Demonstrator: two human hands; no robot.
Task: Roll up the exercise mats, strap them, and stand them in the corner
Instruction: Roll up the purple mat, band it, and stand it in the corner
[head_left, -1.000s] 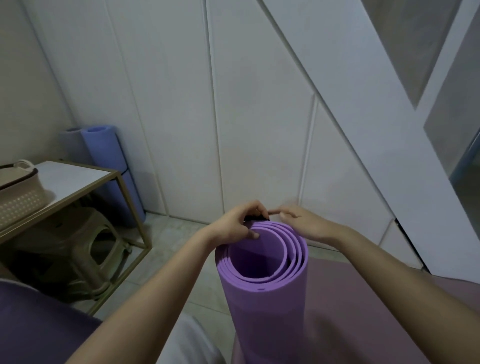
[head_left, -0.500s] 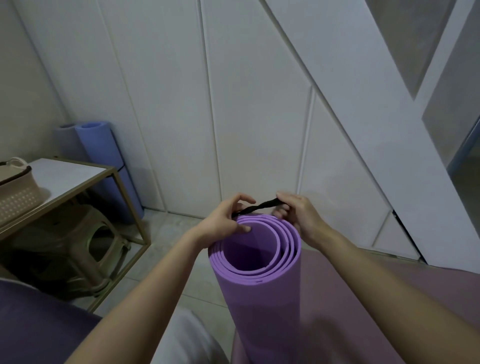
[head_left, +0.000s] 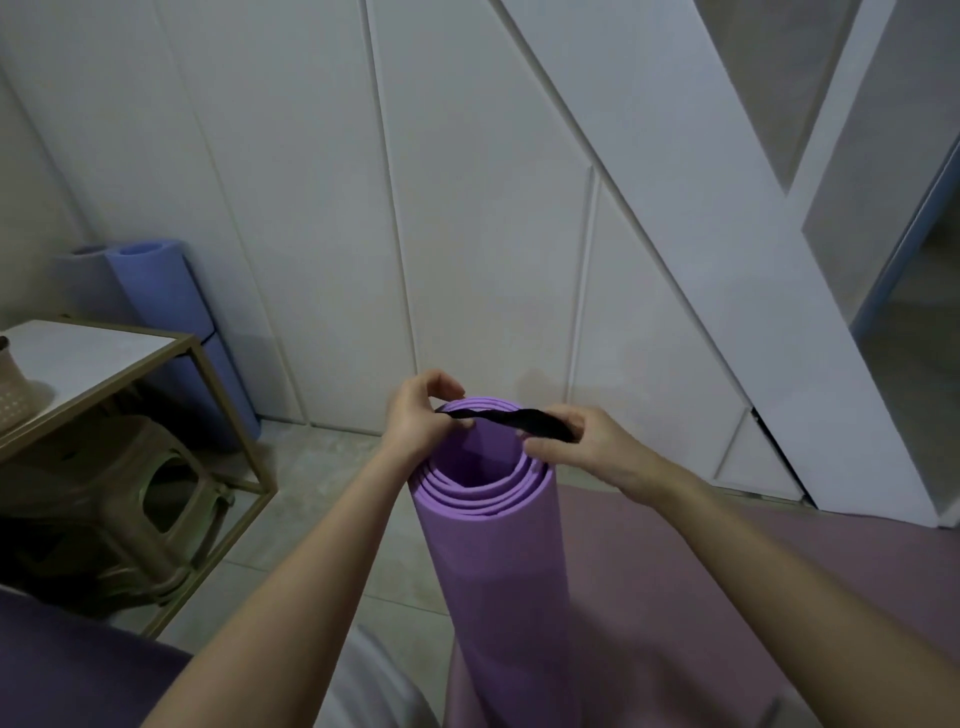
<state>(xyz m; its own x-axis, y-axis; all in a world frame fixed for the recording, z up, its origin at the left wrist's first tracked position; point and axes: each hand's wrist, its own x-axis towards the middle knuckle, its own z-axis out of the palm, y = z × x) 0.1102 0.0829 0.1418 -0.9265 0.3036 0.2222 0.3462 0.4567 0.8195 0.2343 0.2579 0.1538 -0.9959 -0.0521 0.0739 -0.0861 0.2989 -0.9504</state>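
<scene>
Pinched by left grip (head_left: 423, 415) and right grip (head_left: 587, 447), the strap (head_left: 511, 418) now stretches wider, nine-to-three o'clock, over the mat (head_left: 498, 545), apparently ready for wrapping.

Nothing readable anywhere in this one, tbh. No print, logo or number shows on the rolled purple mat (head_left: 498, 571), the black strap (head_left: 511, 418) or the blue rolled mat (head_left: 161, 291) in the corner.
</scene>
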